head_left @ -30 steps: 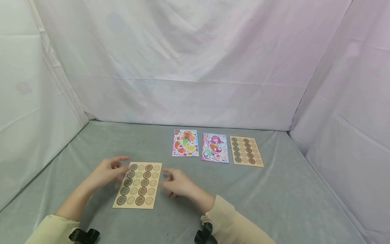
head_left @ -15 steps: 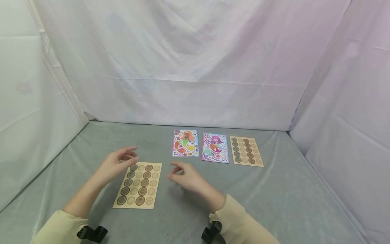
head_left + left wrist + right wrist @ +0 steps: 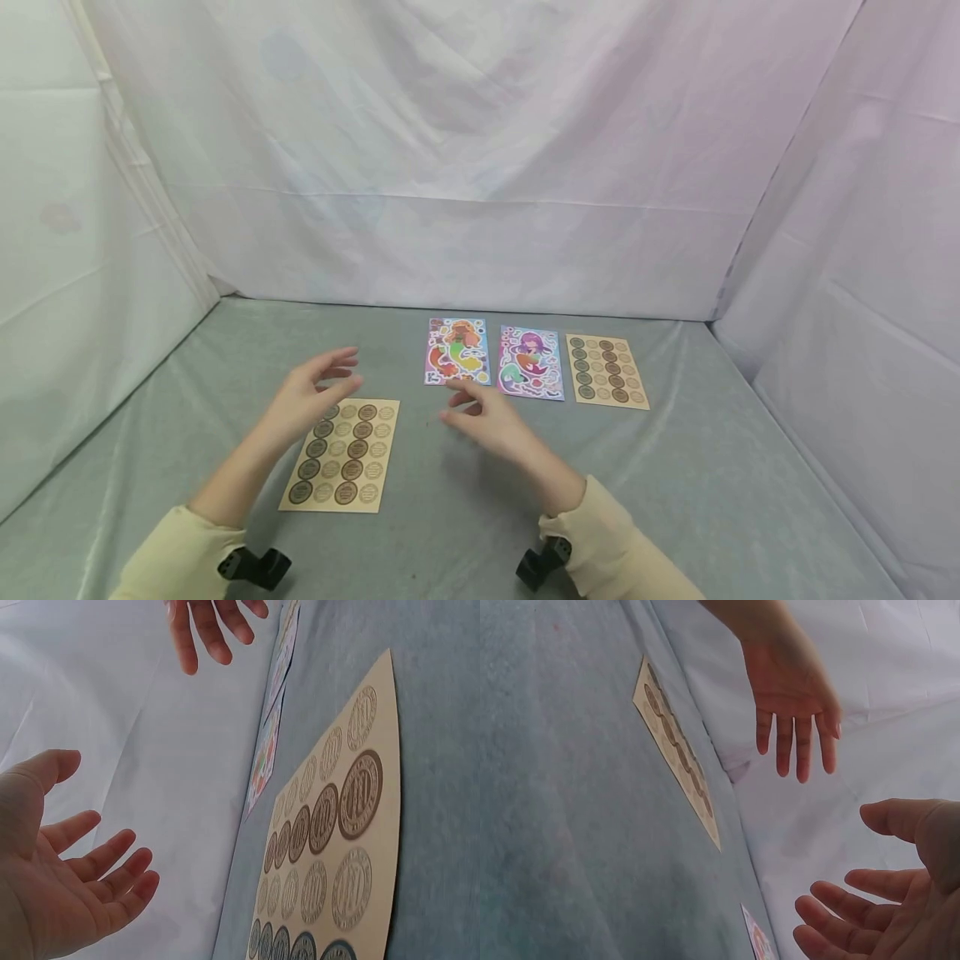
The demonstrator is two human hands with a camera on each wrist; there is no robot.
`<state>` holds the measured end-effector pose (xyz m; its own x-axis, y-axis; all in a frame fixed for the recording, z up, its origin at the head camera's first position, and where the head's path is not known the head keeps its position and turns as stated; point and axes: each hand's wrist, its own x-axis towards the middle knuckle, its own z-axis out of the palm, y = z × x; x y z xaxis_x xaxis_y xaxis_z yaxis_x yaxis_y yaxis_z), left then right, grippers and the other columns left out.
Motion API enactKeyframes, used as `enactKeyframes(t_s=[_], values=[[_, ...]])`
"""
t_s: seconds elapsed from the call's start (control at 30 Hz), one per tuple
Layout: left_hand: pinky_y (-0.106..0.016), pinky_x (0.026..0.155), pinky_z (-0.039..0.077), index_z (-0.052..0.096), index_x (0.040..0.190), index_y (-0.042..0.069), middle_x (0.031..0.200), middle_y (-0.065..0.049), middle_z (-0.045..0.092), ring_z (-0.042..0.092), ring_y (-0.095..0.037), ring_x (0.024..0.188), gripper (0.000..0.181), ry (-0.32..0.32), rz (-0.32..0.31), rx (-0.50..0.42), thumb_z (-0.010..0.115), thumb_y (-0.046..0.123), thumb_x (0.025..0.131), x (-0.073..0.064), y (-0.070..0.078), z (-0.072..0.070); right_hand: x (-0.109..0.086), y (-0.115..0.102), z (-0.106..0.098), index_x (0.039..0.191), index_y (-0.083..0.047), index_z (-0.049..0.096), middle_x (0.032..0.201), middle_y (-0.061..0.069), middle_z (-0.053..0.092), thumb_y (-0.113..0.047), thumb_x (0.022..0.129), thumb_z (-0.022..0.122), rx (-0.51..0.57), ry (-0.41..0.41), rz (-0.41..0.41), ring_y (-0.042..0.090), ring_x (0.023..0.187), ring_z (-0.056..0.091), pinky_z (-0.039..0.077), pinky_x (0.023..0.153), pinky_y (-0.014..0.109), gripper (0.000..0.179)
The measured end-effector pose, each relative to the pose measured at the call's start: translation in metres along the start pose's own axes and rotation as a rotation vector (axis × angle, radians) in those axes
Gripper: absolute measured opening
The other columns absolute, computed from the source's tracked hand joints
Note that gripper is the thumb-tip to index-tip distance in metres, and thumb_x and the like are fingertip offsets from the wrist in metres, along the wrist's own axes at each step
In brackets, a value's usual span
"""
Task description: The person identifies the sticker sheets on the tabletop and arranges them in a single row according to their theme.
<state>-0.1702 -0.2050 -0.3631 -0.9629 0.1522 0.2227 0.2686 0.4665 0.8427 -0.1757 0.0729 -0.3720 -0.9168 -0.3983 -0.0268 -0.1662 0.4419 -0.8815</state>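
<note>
A tan sheet of round stickers point(image 3: 352, 458) lies flat at the front left, printed in dark and pale columns. Above its upper left corner hovers my left hand point(image 3: 303, 404), fingers loosely bent and holding nothing, hiding part of that corner. My right hand point(image 3: 491, 421) is in the air right of the sheet, near the lower edge of a mermaid sticker sheet point(image 3: 457, 352) in the head view. Both palms face each other in the wrist views, and the left wrist view shows relaxed left fingers point(image 3: 112, 862). The right fingers point(image 3: 847, 907) are likewise loose in the right wrist view.
At the back, a second mermaid sticker sheet point(image 3: 530, 363) with purple hair and another tan round-sticker sheet point(image 3: 606, 372) lie in a row beside the first mermaid sheet. White cloth walls point(image 3: 480, 167) enclose the grey cloth-covered table point(image 3: 712, 483) at the back and sides.
Both hands have risen away from the tan sticker sheet's edges and shifted forward and to the right. The sheet stays almost exactly where it was.
</note>
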Motion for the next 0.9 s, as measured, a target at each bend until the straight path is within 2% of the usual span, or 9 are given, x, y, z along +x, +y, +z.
enactKeyframes(t_s=[0.27, 0.47, 0.67, 0.9], values=[[-0.053, 0.098, 0.039, 0.044, 0.141, 0.002, 0.134, -0.02, 0.051, 0.047, -0.036, 0.122, 0.054, -0.007, 0.002, -0.017, 0.063, 0.023, 0.094, 0.007, 0.008, 0.012, -0.005, 0.0, -0.015, 0.134, -0.01, 0.055, 0.114, 0.008, 0.062, -0.023, 0.091, 0.066, 0.004, 0.051, 0.012, 0.024, 0.101, 0.058, 0.053, 0.077, 0.035, 0.046], [-0.053, 0.097, 0.04, 0.045, 0.14, 0.003, 0.134, -0.019, 0.052, 0.048, -0.036, 0.122, 0.053, -0.005, 0.016, -0.02, 0.062, 0.022, 0.094, 0.014, 0.016, 0.022, -0.007, 0.001, -0.026, 0.135, -0.009, 0.055, 0.113, 0.008, 0.063, -0.02, 0.089, 0.068, 0.001, 0.126, 0.0, 0.024, 0.101, 0.059, 0.052, 0.078, 0.036, 0.048], [-0.052, 0.097, 0.04, 0.045, 0.14, 0.004, 0.134, -0.019, 0.051, 0.047, -0.037, 0.123, 0.053, -0.02, 0.023, -0.06, 0.063, 0.022, 0.094, 0.021, 0.021, 0.033, -0.009, 0.002, -0.038, 0.134, -0.01, 0.056, 0.111, 0.007, 0.064, -0.017, 0.087, 0.07, -0.003, 0.2, -0.025, 0.025, 0.101, 0.059, 0.052, 0.08, 0.037, 0.049], [-0.051, 0.097, 0.041, 0.046, 0.14, 0.004, 0.133, -0.019, 0.052, 0.048, -0.035, 0.122, 0.05, -0.019, 0.042, -0.08, 0.062, 0.019, 0.094, 0.028, 0.027, 0.044, -0.011, 0.006, -0.052, 0.134, -0.007, 0.054, 0.112, 0.01, 0.064, -0.014, 0.088, 0.068, 0.019, 0.228, -0.04, 0.026, 0.101, 0.06, 0.052, 0.083, 0.039, 0.049]])
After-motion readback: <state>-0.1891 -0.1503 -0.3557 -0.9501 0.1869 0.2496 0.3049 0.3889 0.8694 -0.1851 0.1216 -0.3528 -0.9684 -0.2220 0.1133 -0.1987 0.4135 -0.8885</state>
